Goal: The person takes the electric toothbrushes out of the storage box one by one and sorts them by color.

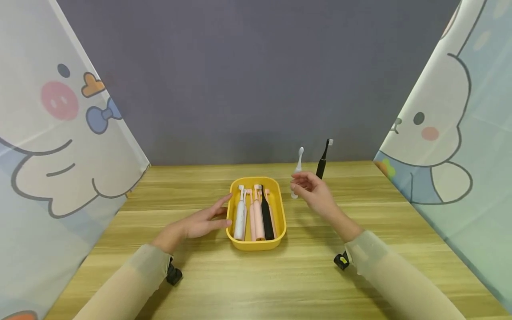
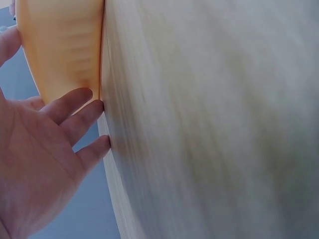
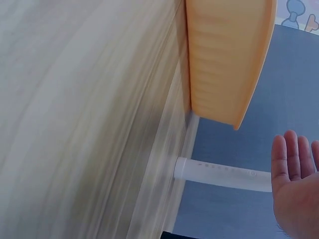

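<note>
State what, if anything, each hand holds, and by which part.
Left hand: nothing, spread at the yellow tray. Right hand: at the handle of the upright white toothbrush; whether it grips cannot be told.

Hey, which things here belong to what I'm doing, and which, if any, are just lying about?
Likely part of the job:
yellow tray, beside your left hand
toothbrushes inside it
white toothbrush, upright at your right hand
black toothbrush, upright further right

Probably just surroundings:
wooden table
grey backdrop
cartoon-print panels
</note>
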A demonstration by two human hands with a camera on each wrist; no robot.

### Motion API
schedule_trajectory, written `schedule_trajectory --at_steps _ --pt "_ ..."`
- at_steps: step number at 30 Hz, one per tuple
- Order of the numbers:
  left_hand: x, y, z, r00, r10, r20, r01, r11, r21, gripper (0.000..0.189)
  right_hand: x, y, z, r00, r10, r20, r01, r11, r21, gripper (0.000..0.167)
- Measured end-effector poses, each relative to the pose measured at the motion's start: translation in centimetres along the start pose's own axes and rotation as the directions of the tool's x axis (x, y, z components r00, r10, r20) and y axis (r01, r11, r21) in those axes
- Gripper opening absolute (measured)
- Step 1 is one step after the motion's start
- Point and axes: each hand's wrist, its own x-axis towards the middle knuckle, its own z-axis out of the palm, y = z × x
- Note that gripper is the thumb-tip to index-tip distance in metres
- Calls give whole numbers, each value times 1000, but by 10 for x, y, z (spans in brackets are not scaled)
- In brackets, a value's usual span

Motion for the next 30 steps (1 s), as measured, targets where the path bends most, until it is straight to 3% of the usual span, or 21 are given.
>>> schedule_trajectory --at_steps 14,30 --pt "1 2 -2 1000 1 11 -1 1000 4 95 9 -10 17 1000 2 28 -3 999 42 35" --pt "-1 -1 0 1000 17 6 -17 1000 23 94 26 -13 66 990 5 142 -13 999 51 40"
